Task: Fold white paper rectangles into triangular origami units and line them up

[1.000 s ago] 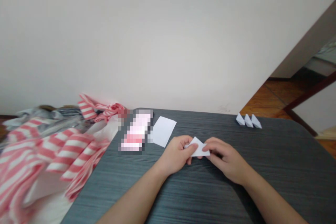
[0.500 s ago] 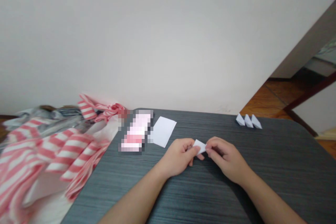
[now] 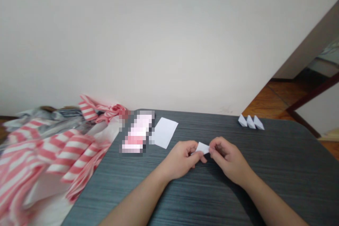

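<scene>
A pale, plain wall rises behind the dark, streak-grained table in front of you, the far edge of the tabletop running along its foot. To the far right, past the end of the wall, you can see a strip of brown floor. On the left, beside the table, lies a heap of red-and-white striped cloth, with grey fabric bunched at its far side.

Your two hands meet near the middle of the table, with a small folded white paper between them. Your left hand grips the left part of the paper, its thumb lying on top and fingers curled underneath. Your right hand pinches the paper's right tip between thumb and fingertips, the other fingers curled in. The paper is small and partly covered by your fingers, so you cannot make out all its folds.

Farther off and to the left of your hands, white paper sheets lie flat on the table. Just left of them is a long pixelated object, its details masked. Near the far right edge, three folded white paper pieces stand side by side in a slanting row, pointed ends upward.
</scene>
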Tool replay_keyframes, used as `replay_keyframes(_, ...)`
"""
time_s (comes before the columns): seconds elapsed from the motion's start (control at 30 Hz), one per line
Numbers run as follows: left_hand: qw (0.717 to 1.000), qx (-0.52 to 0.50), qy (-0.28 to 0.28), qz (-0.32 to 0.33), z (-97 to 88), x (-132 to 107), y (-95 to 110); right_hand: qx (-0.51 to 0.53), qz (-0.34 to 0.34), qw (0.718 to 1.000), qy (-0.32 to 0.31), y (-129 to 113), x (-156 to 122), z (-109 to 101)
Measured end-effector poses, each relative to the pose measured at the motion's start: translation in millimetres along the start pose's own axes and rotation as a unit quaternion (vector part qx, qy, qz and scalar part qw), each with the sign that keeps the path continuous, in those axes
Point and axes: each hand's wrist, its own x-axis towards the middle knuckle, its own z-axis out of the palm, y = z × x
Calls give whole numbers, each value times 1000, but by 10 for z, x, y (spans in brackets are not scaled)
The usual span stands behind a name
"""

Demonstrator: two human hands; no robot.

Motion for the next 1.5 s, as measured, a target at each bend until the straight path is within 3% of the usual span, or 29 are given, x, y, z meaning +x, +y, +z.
replay_keyframes(0.47, 1000, 13, 0, -8, -22, -13, 93, 114, 25, 993, -18, 62, -15, 37)
replay_keyframes(0.77, 1000, 26, 13, -6, -23, -13, 95, 9, 65, 997, -47, -26, 8, -55)
replay_keyframes(1.5, 999, 24, 20, -5, -11, -7, 72, 53, 85, 993, -63, -21, 1, -39)
